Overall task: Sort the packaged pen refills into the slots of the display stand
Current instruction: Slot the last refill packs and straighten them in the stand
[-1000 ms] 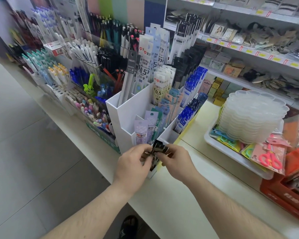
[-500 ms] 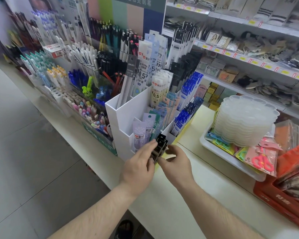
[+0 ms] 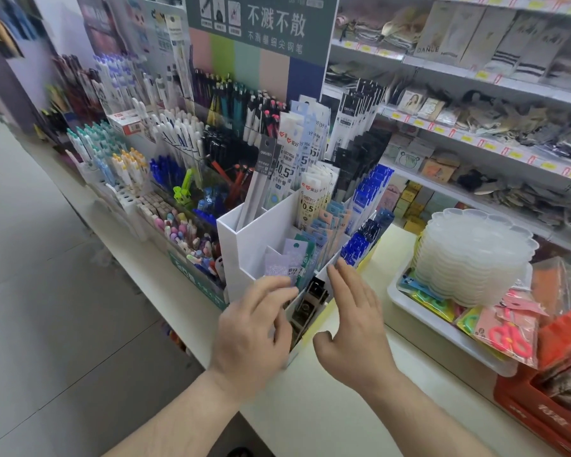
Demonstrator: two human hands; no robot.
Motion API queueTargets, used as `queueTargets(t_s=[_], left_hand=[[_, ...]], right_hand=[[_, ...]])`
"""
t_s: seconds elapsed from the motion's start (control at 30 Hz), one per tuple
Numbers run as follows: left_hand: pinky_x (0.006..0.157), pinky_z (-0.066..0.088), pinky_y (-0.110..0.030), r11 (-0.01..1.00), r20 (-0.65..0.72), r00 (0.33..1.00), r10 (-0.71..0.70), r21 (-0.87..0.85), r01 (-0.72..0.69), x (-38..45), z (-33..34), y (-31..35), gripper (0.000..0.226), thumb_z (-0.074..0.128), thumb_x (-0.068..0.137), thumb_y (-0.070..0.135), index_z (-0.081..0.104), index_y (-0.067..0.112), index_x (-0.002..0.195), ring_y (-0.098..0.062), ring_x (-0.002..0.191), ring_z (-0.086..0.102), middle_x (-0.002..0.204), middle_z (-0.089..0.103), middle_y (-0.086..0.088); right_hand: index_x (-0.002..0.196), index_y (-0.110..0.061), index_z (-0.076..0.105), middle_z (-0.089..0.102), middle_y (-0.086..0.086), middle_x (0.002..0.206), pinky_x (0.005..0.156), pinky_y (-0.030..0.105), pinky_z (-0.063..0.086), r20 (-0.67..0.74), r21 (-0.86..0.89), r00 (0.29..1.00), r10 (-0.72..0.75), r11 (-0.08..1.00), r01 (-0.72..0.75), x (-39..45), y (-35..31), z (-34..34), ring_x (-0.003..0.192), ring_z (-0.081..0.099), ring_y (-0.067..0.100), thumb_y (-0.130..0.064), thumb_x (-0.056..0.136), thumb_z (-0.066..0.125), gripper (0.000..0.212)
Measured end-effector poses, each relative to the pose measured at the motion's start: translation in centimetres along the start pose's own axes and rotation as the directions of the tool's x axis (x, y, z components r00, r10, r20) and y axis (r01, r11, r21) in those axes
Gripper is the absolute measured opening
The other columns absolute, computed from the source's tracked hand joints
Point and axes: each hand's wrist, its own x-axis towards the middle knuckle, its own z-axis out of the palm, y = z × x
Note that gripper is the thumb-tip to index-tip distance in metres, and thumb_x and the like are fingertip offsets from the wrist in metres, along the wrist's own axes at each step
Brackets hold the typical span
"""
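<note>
A white stepped display stand (image 3: pixel 261 239) holds packaged pen refills in its slots. Black refill packs (image 3: pixel 307 305) stand in the lowest front slot, and purple and green packs (image 3: pixel 290 265) fill the slot behind them. Taller white 0.5 packs (image 3: pixel 310 199) and blue packs (image 3: pixel 366 199) stand further back. My left hand (image 3: pixel 254 328) hovers just left of the black packs with fingers spread and nothing in it. To the right of that front slot my right hand (image 3: pixel 353 318) is held up with straight fingers, also holding nothing.
Pen displays (image 3: pixel 139 159) crowd the counter left of the stand. A white tray (image 3: pixel 442 328) with stacked clear palettes (image 3: pixel 475 255) and scissors sits to the right, and a red crate (image 3: pixel 548 410) lies beyond it. Shelves of goods (image 3: pixel 475 133) run behind. Bare counter (image 3: pixel 327 410) lies under my hands.
Both hands have let go of the black packs, which now sit in the front slot. The fingers have opened and both hands have drawn apart from the slot. The view has tilted up.
</note>
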Motion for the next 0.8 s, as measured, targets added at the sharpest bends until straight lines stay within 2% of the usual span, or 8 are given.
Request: queueTargets(t_s=[0.1,0.2,0.27,0.33,0.43,0.57,0.7,0.8], left_hand=[[0.090,0.053,-0.023,0.998,-0.125,0.992,0.013,0.069,-0.004,2.4,-1.3,-0.6,0.023,0.053,0.088,0.005,0.063,0.012,0.108,-0.017,0.100,0.064,0.114,0.060,-0.001],[0.095,0.048,-0.020,0.992,-0.107,0.992,-0.068,0.098,0.079,4.3,-1.6,-0.6,0.027,0.055,0.085,-0.002,0.068,0.003,0.108,-0.020,0.103,0.063,0.112,0.066,-0.009],[0.096,0.046,-0.023,0.983,0.005,0.991,-0.130,0.128,0.129,5.1,-1.6,-0.5,0.040,0.063,0.076,-0.010,0.067,0.001,0.113,-0.024,0.105,0.064,0.114,0.068,-0.012],[0.097,0.047,-0.029,0.973,0.165,0.969,-0.182,0.174,0.153,5.6,-1.2,-0.5,0.054,0.069,0.073,-0.012,0.063,0.003,0.124,-0.028,0.110,0.064,0.120,0.067,-0.012],[0.104,0.035,-0.023,0.949,0.334,0.889,-0.313,0.138,0.282,6.7,-0.6,-1.0,0.060,0.061,0.086,-0.002,0.050,0.013,0.143,-0.022,0.125,0.053,0.135,0.060,-0.004],[0.092,0.040,-0.019,0.926,0.386,0.842,-0.375,0.116,0.359,7.5,-0.1,-1.9,0.052,0.061,0.092,0.008,0.054,0.027,0.139,-0.009,0.108,0.058,0.126,0.066,0.006],[0.084,0.046,-0.021,0.928,0.366,0.854,-0.369,0.088,0.363,7.6,0.5,-2.2,0.041,0.070,0.090,0.014,0.063,0.025,0.129,-0.006,0.089,0.056,0.110,0.069,0.003],[0.091,0.045,-0.027,0.945,0.352,0.877,-0.327,0.093,0.315,8.0,1.2,-2.3,0.042,0.073,0.087,0.016,0.063,0.018,0.128,-0.018,0.105,0.061,0.117,0.067,-0.002]], right_hand=[[0.152,-0.011,0.038,0.026,0.006,0.163,0.122,0.041,0.015,-0.018,-0.044,0.984,-0.178,0.983,0.177,1.3,-2.4,-0.4,0.152,0.017,0.021,-0.015,0.061,0.062,0.094],[0.154,-0.016,0.034,0.017,0.007,0.165,0.124,0.043,0.009,0.045,-0.084,0.956,-0.290,0.953,0.293,3.1,-4.5,0.1,0.154,0.008,0.023,-0.014,0.062,0.066,0.098],[0.152,-0.016,0.039,0.025,0.007,0.163,0.123,0.042,0.013,-0.024,-0.006,0.980,-0.197,0.980,0.197,4.3,-4.5,-0.1,0.152,0.015,0.022,-0.010,0.066,0.069,0.092],[0.146,-0.014,0.046,0.044,0.004,0.150,0.120,0.037,0.025,-0.125,0.224,0.986,0.112,0.971,-0.082,5.5,-3.5,-0.9,0.141,0.036,0.019,-0.003,0.070,0.068,0.080],[0.125,-0.019,0.058,0.062,-0.004,0.113,0.100,0.038,0.049,-0.059,0.466,0.884,0.463,0.796,-0.386,6.8,-2.0,-2.0,0.101,0.059,0.013,0.002,0.077,0.064,0.053],[0.099,-0.023,0.064,0.065,-0.011,0.085,0.072,0.025,0.052,-0.021,0.449,0.904,0.427,0.812,-0.373,6.0,-2.3,-1.5,0.077,0.060,0.003,-0.002,0.078,0.066,0.029],[0.104,-0.024,0.066,0.067,-0.016,0.091,0.077,0.021,0.053,0.030,0.494,0.909,0.415,0.785,-0.375,6.9,-2.8,0.0,0.079,0.062,-0.003,-0.006,0.080,0.070,0.030],[0.094,-0.016,0.073,0.070,-0.010,0.082,0.078,0.025,0.054,0.022,0.517,0.913,0.407,0.777,-0.358,7.5,-2.9,1.0,0.077,0.064,0.002,-0.004,0.085,0.069,0.015]])
